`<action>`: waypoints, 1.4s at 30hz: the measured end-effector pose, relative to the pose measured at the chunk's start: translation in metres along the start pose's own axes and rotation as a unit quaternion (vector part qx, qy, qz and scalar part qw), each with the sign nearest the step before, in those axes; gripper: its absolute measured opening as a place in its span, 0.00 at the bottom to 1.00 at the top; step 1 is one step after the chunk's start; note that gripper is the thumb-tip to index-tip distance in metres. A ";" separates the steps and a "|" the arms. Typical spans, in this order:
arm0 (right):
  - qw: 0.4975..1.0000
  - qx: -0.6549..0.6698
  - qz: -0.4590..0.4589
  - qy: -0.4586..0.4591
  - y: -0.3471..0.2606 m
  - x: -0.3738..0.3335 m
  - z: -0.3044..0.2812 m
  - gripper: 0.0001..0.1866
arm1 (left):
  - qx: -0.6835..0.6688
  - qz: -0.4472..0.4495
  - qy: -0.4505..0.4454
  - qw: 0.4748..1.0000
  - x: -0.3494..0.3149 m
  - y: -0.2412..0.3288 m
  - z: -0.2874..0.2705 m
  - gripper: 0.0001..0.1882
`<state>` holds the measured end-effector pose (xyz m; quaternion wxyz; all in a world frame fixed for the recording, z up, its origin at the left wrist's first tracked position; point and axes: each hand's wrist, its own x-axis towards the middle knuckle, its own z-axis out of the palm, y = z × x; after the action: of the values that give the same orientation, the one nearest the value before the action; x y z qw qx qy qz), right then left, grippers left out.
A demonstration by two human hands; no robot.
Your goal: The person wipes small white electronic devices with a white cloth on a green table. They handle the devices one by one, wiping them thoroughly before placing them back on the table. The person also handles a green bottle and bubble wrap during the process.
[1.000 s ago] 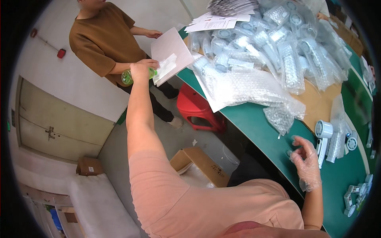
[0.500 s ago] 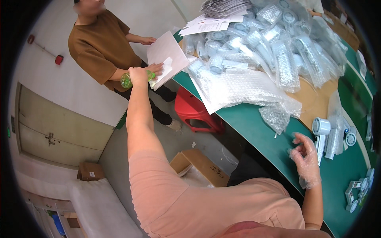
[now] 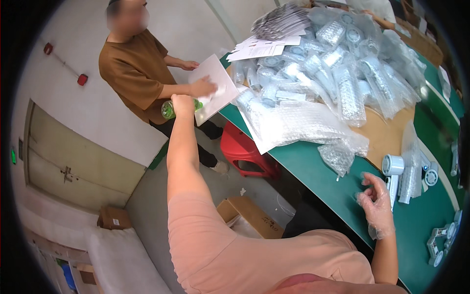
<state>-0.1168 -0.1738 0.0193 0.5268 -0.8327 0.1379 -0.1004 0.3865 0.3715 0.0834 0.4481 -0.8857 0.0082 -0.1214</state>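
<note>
free tabletop beside right hand, bagged pile beyond

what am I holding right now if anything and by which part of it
Your left hand grips a green bottle around its middle, with both ends sticking out. Your gloved right hand holds nothing that shows.

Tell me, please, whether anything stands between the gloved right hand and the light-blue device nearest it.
Nothing visible does: the right hand is just beside the light-blue device on the green table, fingers curled and parted. Whether they touch, I cannot tell.
</note>
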 end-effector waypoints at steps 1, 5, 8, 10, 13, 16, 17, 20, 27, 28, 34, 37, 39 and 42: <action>1.000 -0.005 -0.017 0.004 0.002 -0.003 -0.002 0.30 | 0.001 -0.013 0.010 1.000 -0.001 -0.008 0.010 0.13; 0.999 0.019 -0.009 -0.034 -0.032 -0.001 -0.017 0.29 | -0.180 -0.117 -0.015 0.977 -0.039 0.008 -0.045 0.15; 0.997 -0.001 -0.058 -0.053 -0.032 -0.003 -0.021 0.29 | -0.474 -0.213 -0.043 0.853 -0.113 -0.002 -0.076 0.30; 0.993 -0.013 -0.087 -0.074 -0.033 -0.007 -0.025 0.30 | -0.555 -0.267 0.080 0.784 -0.112 -0.013 0.008 0.33; 0.997 -0.003 -0.045 -0.056 -0.031 -0.027 -0.043 0.30 | -0.783 -0.247 0.169 0.545 -0.110 0.026 -0.025 0.27; 0.999 -0.002 -0.032 -0.016 -0.029 -0.044 -0.063 0.29 | -0.891 -0.130 0.192 0.391 -0.141 0.049 -0.134 0.26; 0.999 -0.001 -0.033 0.001 -0.028 -0.050 -0.069 0.28 | -0.917 -0.068 0.193 0.344 -0.150 0.056 -0.162 0.26; 0.998 0.006 -0.029 0.048 -0.022 -0.062 -0.086 0.27 | -0.953 0.101 0.091 0.271 -0.175 0.095 -0.253 0.27; 0.994 0.036 -0.001 0.103 -0.017 -0.078 -0.094 0.26 | -0.951 0.244 0.008 0.190 -0.212 0.247 -0.422 0.33; 0.993 0.033 -0.002 0.112 -0.018 -0.081 -0.098 0.26 | -0.951 0.247 -0.005 0.187 -0.214 0.257 -0.440 0.33; 0.978 0.010 -0.008 0.210 0.042 -0.118 -0.130 0.25 | -0.927 0.220 0.106 0.284 -0.248 0.251 -0.449 0.33; 0.976 0.003 -0.007 0.216 0.079 -0.121 -0.150 0.24 | -0.937 0.189 0.060 0.287 -0.282 0.184 -0.404 0.33; 0.978 0.008 0.002 0.207 0.077 -0.121 -0.150 0.24 | -0.937 0.127 0.041 0.322 -0.291 0.175 -0.364 0.34; 0.980 0.042 0.033 0.193 0.050 -0.106 -0.155 0.23 | -0.916 0.036 0.054 0.397 -0.288 0.189 -0.302 0.39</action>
<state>-0.2717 -0.2905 0.0378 0.5274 -0.7700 0.2604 -0.2473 0.0581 0.0548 0.0446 -0.6294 -0.7548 0.1700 -0.0722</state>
